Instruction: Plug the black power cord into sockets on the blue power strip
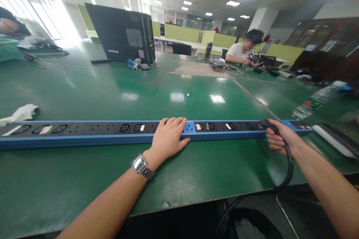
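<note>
A long blue-and-black power strip (92, 129) with many sockets lies across the green table in front of me. My left hand (169, 136), with a metal watch (142, 166) on its wrist, rests over the strip near its middle, thumb apart from the fingers. Toward the strip's right end, my right hand (282, 136) is closed around a black power plug (265, 124), which is at a socket there. Whether the plug is fully seated I cannot tell. Its thick black cord (290, 168) loops down past my wrist and over the table edge.
Beyond the strip stands a black computer case (123, 33) with blue-grey gloves (138, 64) beside it. A white glove (21, 114) lies left, a plastic bottle (319, 99) right. Across the table (157, 93), a person (242, 50) holds a dark object. Another person's arm (9, 24) shows far left.
</note>
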`<state>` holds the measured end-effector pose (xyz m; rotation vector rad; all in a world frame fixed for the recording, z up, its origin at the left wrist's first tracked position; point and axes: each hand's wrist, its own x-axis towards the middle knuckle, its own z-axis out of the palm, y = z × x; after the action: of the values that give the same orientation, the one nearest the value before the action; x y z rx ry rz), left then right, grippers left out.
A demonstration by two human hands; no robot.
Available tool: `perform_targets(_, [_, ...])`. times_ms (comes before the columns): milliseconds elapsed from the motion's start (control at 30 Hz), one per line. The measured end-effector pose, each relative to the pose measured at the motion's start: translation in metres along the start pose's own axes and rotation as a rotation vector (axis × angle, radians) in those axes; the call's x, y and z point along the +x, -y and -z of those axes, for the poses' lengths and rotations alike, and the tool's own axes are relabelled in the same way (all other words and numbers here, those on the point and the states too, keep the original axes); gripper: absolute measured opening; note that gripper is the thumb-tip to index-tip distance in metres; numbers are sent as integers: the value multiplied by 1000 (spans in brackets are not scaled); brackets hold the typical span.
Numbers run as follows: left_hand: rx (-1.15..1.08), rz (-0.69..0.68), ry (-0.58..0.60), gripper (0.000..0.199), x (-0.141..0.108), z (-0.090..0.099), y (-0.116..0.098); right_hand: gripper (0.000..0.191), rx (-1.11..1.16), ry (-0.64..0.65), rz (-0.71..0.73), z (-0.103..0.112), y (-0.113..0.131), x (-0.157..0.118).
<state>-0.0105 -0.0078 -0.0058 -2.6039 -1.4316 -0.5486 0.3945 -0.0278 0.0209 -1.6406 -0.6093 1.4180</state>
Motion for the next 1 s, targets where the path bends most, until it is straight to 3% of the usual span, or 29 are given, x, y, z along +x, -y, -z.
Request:
perform_targets(100, [6, 2, 3, 59, 0, 0, 0, 49, -24, -10, -26, -4, 6, 1])
perform_targets(233, [8, -12, -6, 59, 0, -1, 1, 49, -122, -119, -47, 0, 13, 3])
perform_targets(400, [6, -13, 6, 59, 0, -1, 1, 49, -161, -194, -4, -4, 5, 5])
perform_targets(600, [-83, -18, -31, 67, -2, 0, 2, 47, -200, -213, 88, -21, 19, -16])
perform_targets(667, [-160, -36, -79, 75, -1, 3, -7, 50, -237, -161, 195, -44, 22, -34])
perform_targets(767, [-237, -157, -160, 78, 1, 13, -28, 48, -384, 28, 264, -103, 7, -73])
perform_targets(833, [-225, -347, -173, 64, 1, 24, -36, 34, -634, 390, 325, -143, -10, -100])
perform_targets(900, [-198, -456, -195, 43, -4, 35, -29, 26, -650, 626, 407, -170, -25, -119])
perform_targets(933, [-188, -430, -221, 35, -8, 40, -19, 27, -603, 657, 452, -175, -31, -123])
perform_targets(1000, [-172, -251, -353, 35, -19, 47, 13, 33, -491, 558, 501, -172, -43, -116])
